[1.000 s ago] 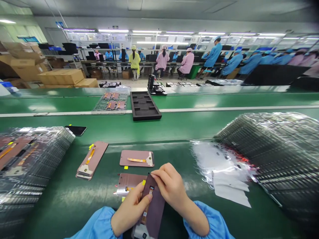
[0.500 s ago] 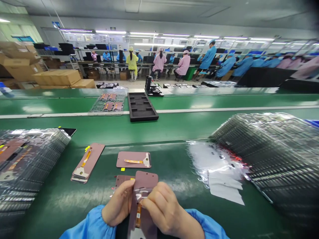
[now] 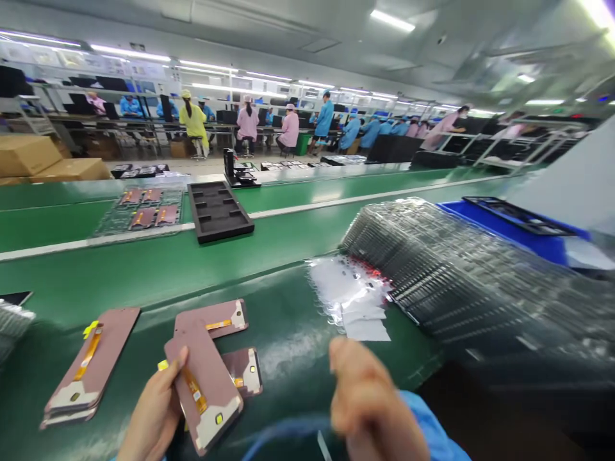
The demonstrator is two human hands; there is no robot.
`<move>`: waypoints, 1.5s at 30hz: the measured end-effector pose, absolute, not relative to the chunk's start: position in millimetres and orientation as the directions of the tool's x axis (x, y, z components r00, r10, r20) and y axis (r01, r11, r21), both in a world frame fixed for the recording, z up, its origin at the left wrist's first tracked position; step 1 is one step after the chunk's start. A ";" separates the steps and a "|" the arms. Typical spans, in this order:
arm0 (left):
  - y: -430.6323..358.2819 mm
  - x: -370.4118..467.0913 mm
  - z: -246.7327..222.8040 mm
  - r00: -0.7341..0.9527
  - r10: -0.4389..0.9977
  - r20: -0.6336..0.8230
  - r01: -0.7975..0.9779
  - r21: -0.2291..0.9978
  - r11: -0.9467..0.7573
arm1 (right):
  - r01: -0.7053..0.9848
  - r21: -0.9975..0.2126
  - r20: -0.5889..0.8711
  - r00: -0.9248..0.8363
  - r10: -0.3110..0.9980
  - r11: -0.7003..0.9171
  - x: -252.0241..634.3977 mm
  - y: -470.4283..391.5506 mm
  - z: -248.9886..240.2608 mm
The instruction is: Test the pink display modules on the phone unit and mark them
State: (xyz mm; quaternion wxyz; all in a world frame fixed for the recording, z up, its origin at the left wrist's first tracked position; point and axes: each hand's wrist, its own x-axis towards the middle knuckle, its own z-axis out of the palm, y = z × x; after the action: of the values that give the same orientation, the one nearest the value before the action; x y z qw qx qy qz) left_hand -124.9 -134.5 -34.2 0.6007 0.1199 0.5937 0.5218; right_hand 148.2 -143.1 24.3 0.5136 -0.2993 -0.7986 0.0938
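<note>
My left hand grips a pinkish-brown phone display panel by its left edge, thumb on top. An orange flex cable and a pale end strip show on the panel's upper face. Under and beyond it lie one more panel and another, both partly covered. My right hand is raised to the right, blurred, with fingers curled together; whatever they may hold is hidden. Just beyond it is a pile of clear and white film pieces. A blurred blue cord runs between my hands.
Stacked panels lie at left. A tall stack of clear plastic trays stands at right, before a blue bin. Across the green bench sit a black foam tray and a clear tray with panels. Co-workers sit far behind.
The view has swung right. My right hand has left the panel and moved right toward the film pile. My left hand keeps the panel, now tilted, with its pale end in sight.
</note>
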 end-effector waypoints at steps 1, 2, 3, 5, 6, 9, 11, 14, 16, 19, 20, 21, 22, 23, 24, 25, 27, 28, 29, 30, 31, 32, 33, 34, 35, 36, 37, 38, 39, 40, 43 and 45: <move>-133.7 -126.4 -33.2 -0.282 0.770 -0.572 -0.491 0.776 0.397 | 0.426 -0.492 0.777 -0.178 0.604 0.759 159.4 -130.0 26.8; -133.2 -127.3 -31.6 -0.298 0.772 -0.561 -0.501 0.781 0.373 | 0.486 -0.568 0.754 -0.018 0.657 0.664 172.3 -113.4 27.9; -133.2 -127.6 -29.7 -0.301 0.775 -0.556 -0.515 0.779 0.358 | 0.551 -0.640 0.710 0.159 0.686 0.535 186.9 -94.0 27.0; -133.9 -126.7 -24.9 -0.281 0.782 -0.556 -0.549 0.761 0.344 | 0.659 -0.709 0.591 0.361 0.721 0.251 220.1 -51.4 18.0; -134.4 -125.8 -22.4 -0.276 0.785 -0.555 -0.566 0.754 0.335 | 0.675 -0.714 0.560 0.393 0.730 0.185 237.4 -30.7 10.0; -135.0 -123.2 -16.7 -0.286 0.801 -0.525 -0.605 0.748 0.275 | 0.718 -0.696 0.500 0.455 0.737 0.029 282.9 15.6 -22.9; -134.6 -122.7 -14.9 -0.297 0.815 -0.498 -0.625 0.746 0.229 | 0.755 -0.652 0.476 0.479 0.738 -0.069 302.6 28.9 -44.8; -134.3 -122.9 -15.1 -0.302 0.817 -0.492 -0.654 0.730 0.198 | 0.809 -0.567 0.464 0.471 0.750 -0.157 314.7 28.7 -65.2; -135.5 -122.3 -16.1 -0.288 0.825 -0.487 -0.673 0.716 0.188 | 0.839 -0.514 0.487 0.457 0.745 -0.178 312.7 24.1 -68.3; -138.5 -119.3 -17.5 -0.229 0.856 -0.463 -0.712 0.680 0.177 | 0.878 -0.459 0.552 0.403 0.730 -0.138 291.6 20.6 -61.8; -139.5 -117.9 -17.9 -0.210 0.864 -0.458 -0.727 0.664 0.175 | 0.892 -0.444 0.565 0.355 0.745 -0.089 278.1 19.6 -58.3; -140.3 -116.4 -18.3 -0.195 0.869 -0.455 -0.741 0.648 0.173 | 0.903 -0.430 0.569 0.288 0.771 -0.020 260.9 17.4 -54.9; -141.1 -114.9 -18.8 -0.184 0.872 -0.453 -0.755 0.633 0.170 | 0.907 -0.415 0.564 0.199 0.801 0.066 240.1 13.3 -51.5; -141.7 -113.3 -19.4 -0.175 0.877 -0.448 -0.768 0.619 0.163 | 0.897 -0.404 0.547 0.080 0.833 0.179 216.4 6.6 -48.3; -142.3 -111.8 -20.1 -0.167 0.882 -0.440 -0.779 0.608 0.156 | 0.870 -0.399 0.525 -0.044 0.850 0.291 190.6 -2.7 -45.2; -143.0 -110.3 -20.8 -0.157 0.890 -0.429 -0.788 0.597 0.149 | 0.814 -0.397 0.498 -0.197 0.845 0.424 164.0 -14.3 -42.3; -144.4 -107.7 -22.3 -0.138 0.908 -0.395 -0.803 0.581 0.131 | 0.548 -0.465 0.398 -0.573 0.717 0.696 113.5 -40.5 -37.0; -145.0 -106.8 -22.9 -0.129 0.916 -0.379 -0.808 0.576 0.125 | 0.460 -0.482 0.372 -0.663 0.650 0.746 91.8 -52.6 -34.9; -145.6 -106.6 -23.4 -0.120 0.923 -0.365 -0.811 0.572 0.120 | 0.397 -0.482 0.358 -0.725 0.589 0.781 73.8 -62.5 -33.2; -146.0 -107.2 -23.6 -0.115 0.928 -0.354 -0.811 0.573 0.119 | 0.372 -0.476 0.345 -0.754 0.559 0.797 59.7 -69.1 -32.2; -146.3 -108.9 -23.6 -0.114 0.931 -0.348 -0.805 0.581 0.118 | 0.368 -0.467 0.342 -0.763 0.548 0.804 49.4 -71.9 -32.0; -146.3 -112.0 -23.4 -0.122 0.932 -0.340 -0.790 0.602 0.116 | 0.377 -0.458 0.341 -0.762 0.551 0.805 42.7 -71.0 -32.5; -146.2 -116.4 -23.1 -0.153 0.930 -0.334 -0.763 0.638 0.103 | 0.390 -0.452 0.343 -0.754 0.560 0.802 39.0 -66.8 -33.8; -146.0 -122.1 -22.9 -0.214 0.920 -0.329 -0.723 0.686 0.078 | 0.400 -0.448 0.346 -0.747 0.567 0.800 37.6 -59.9 -35.9; -145.8 -128.8 -22.8 -0.302 0.897 -0.323 -0.673 0.739 0.040 | 0.404 -0.445 0.347 -0.745 0.569 0.800 37.6 -51.4 -38.8; -145.7 -136.1 -22.9 -0.399 0.862 -0.311 -0.615 0.788 0.000 | 0.405 -0.439 0.343 -0.750 0.566 0.802 38.6 -42.3 -42.3; -145.7 -143.6 -23.3 -0.490 0.821 -0.293 -0.559 0.829 -0.038 | 0.406 -0.433 0.332 -0.758 0.561 0.805 40.0 -33.4 -46.5; -145.9 -150.7 -23.9 -0.561 0.781 -0.274 -0.510 0.858 -0.066 | 0.405 -0.426 0.319 -0.769 0.553 0.809 41.4 -25.4 -51.2; -146.3 -156.9 -24.7 -0.607 0.753 -0.255 -0.475 0.876 -0.086 | 0.404 -0.421 0.304 -0.780 0.546 0.812 42.6 -18.7 -56.2; -146.9 -162.1 -25.6 -0.627 0.743 -0.235 -0.451 0.887 -0.099 | 0.404 -0.416 0.289 -0.791 0.540 0.815 43.6 -13.5 -61.3; -148.9 -169.3 -28.2 -0.639 0.743 -0.199 -0.410 0.905 -0.110 | 0.406 -0.397 0.252 -0.814 0.523 0.823 44.9 -5.3 -74.0; -149.9 -168.7 -29.2 -0.634 0.748 -0.194 -0.392 0.915 -0.095 | 0.414 -0.384 0.239 -0.819 0.522 0.825 45.1 -5.6 -77.4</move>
State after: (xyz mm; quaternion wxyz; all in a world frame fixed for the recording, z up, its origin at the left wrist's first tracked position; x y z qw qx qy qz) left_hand -168.7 -149.9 -29.2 0.3951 0.1635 0.5443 0.7217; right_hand 45.1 -5.6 -77.4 0.1692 -0.2488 -0.9402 0.1596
